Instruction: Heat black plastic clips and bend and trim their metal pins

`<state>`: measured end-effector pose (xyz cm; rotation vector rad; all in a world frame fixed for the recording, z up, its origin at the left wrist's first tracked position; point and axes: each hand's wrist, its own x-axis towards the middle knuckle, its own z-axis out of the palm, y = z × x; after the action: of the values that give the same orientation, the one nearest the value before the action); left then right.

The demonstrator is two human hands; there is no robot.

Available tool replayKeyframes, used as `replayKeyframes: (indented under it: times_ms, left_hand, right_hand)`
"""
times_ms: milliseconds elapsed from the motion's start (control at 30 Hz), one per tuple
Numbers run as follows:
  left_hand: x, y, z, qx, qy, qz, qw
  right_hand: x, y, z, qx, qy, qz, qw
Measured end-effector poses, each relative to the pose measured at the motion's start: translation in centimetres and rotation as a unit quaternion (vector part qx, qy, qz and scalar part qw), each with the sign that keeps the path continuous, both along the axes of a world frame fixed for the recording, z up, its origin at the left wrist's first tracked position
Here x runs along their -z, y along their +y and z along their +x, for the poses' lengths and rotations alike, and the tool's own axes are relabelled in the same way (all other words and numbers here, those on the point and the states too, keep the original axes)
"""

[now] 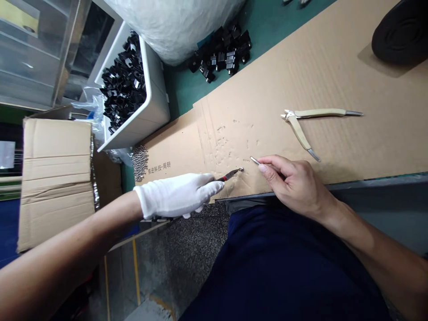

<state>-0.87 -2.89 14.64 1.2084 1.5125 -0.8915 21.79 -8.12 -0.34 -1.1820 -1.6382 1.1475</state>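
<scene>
Gloved left hand (179, 194) grasps pliers (229, 175), tips at a metal bit (241, 169); right hand (297, 183) pinches a rod (254, 160). The bit, probably light, stiff and slippery, suits an edge grip.

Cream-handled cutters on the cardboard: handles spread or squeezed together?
Spread: the cream handles form a wide V on the cardboard.

Through my feed I see a white glove (179, 194), dark pliers (232, 174) marked red, cream nipper handles (323, 113), tan cardboard (267, 98) with black lettering (159, 167), green table (180, 91).
</scene>
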Motion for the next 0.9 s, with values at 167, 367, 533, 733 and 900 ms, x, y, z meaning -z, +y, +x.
replayKeyframes:
  times_ms: [167, 367, 533, 733, 900]
  left_hand:
    - [0.1, 0.1, 0.4, -0.018, 0.011, -0.004, 1.000]
    - [0.3, 0.0, 0.6, -0.005, 0.022, -0.007, 1.000]
    - [0.8, -0.1, 0.3, 0.108, -0.005, 0.061, 0.992]
    - [2.5, -2.5, -1.7, 0.082, -0.078, 0.140, 0.984]
    - [4.0, -5.6, -2.5, -0.021, -0.117, 0.231, 0.966]
  right_hand:
    - [0.1, 0.0, 0.0, -0.001, 0.008, 0.003, 1.000]
    - [0.2, 0.0, -0.1, -0.001, 0.013, 0.004, 1.000]
    - [0.3, 0.0, -0.1, -0.002, 0.020, 0.002, 1.000]
    - [0.3, -0.2, -0.2, 0.000, 0.021, -0.005, 1.000]
    - [0.1, -0.4, -0.7, 0.005, -0.009, 0.007, 1.000]
